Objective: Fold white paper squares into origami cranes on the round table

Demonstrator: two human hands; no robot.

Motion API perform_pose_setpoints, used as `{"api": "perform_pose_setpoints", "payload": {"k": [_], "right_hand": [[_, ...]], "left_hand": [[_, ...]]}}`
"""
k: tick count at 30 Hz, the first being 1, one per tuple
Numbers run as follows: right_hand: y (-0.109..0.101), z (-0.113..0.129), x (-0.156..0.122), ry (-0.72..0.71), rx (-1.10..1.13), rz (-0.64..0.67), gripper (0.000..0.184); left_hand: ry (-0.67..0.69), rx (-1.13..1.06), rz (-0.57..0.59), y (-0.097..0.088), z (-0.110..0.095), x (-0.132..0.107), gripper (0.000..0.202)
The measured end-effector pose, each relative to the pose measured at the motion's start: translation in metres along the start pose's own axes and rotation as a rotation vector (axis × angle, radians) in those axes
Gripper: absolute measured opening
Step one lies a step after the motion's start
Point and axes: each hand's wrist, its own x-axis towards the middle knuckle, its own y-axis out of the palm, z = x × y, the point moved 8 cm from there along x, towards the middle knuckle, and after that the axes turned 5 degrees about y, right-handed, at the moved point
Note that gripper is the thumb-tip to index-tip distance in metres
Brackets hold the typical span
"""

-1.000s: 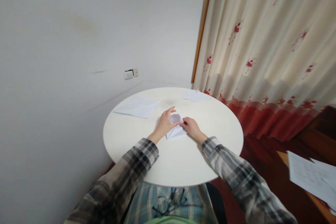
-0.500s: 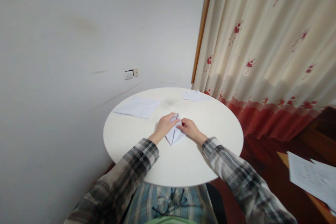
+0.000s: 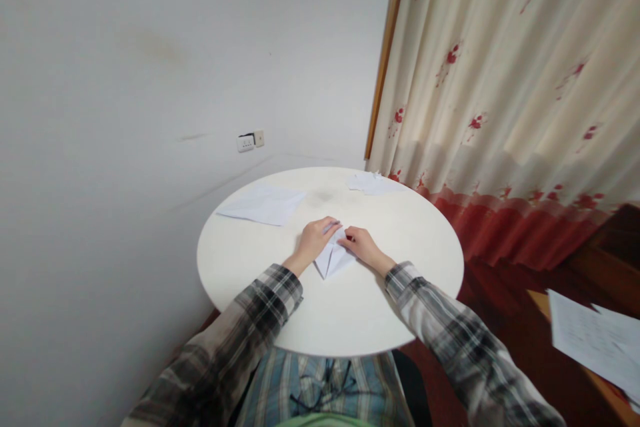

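Observation:
A folded sheet of white paper (image 3: 331,260) lies near the middle of the round white table (image 3: 340,327), its pointed end toward me and a crease line running up its middle. My left hand (image 3: 317,236) is closed on the paper's upper left part, thumb and fingers pinching it near the top. On the right side, my right hand (image 3: 360,243) grips the paper's edge between thumb and curled fingers. The hands partly hide the upper part of the paper.
Flat white paper (image 3: 265,203) lies at the table's back left. Smaller paper pieces (image 3: 367,183) rest at the back right. A wall with a socket (image 3: 245,143) stands behind; a curtain (image 3: 475,120) hangs at right. Written sheets (image 3: 595,340) lie lower right.
The top of the folded paper, which stood up between my hands, is now lower and more covered by my left fingers. The paper's near point has shifted slightly toward me.

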Motion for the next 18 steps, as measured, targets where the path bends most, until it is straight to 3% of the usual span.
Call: {"api": "perform_pose_setpoints", "payload": {"k": [9,18], "right_hand": [[-0.001,0.001,-0.001,0.009,-0.001,0.000,0.021],[-0.002,0.003,-0.001,-0.015,0.005,-0.003,0.022]], "left_hand": [[-0.040,0.080,0.012,-0.002,-0.001,0.000,0.031],[-0.007,0.008,-0.142,-0.013,-0.006,-0.001,0.023]]}}
